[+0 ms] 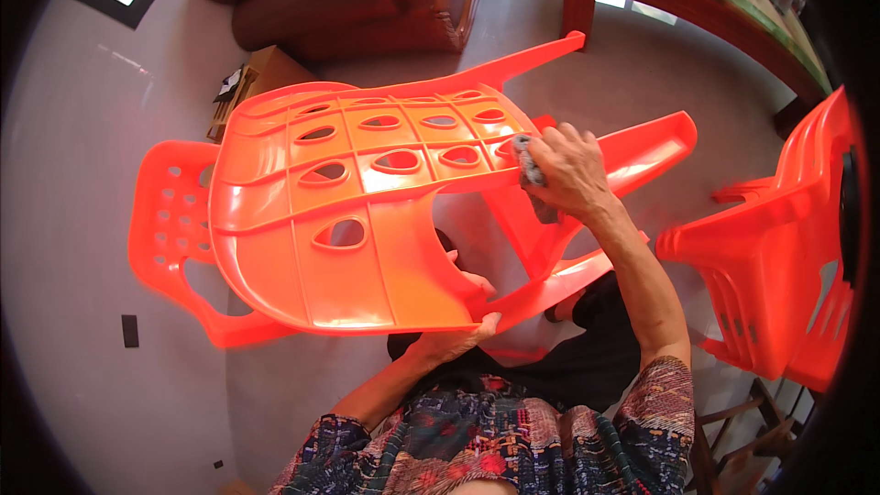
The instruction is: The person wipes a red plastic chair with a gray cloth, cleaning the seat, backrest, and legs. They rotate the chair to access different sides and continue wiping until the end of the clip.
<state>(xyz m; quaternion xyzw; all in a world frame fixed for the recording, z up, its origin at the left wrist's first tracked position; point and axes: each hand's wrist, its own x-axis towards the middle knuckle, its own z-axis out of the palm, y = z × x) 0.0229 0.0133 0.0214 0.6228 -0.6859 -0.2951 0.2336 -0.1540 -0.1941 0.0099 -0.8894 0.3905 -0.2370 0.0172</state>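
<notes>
An orange-red plastic chair (339, 284) is tipped over in front of me, its ribbed panel with teardrop holes facing up. Its legs stretch toward the right. My left hand (458, 337) grips the near edge of the chair, thumb on the outside and fingers showing through the gap behind it. Closed around a grey cloth (530, 170), my right hand (570, 170) presses at the panel's right end, beside the base of a leg. Part of the cloth is hidden under the fingers.
More orange-red plastic chairs (761, 257) stand at the right. A brown leather sofa (348, 0) is at the far side, with a cardboard box (275, 69) near it. A wooden table (706, 14) fills the far right. Below the chairs is a dark wooden frame (752, 440).
</notes>
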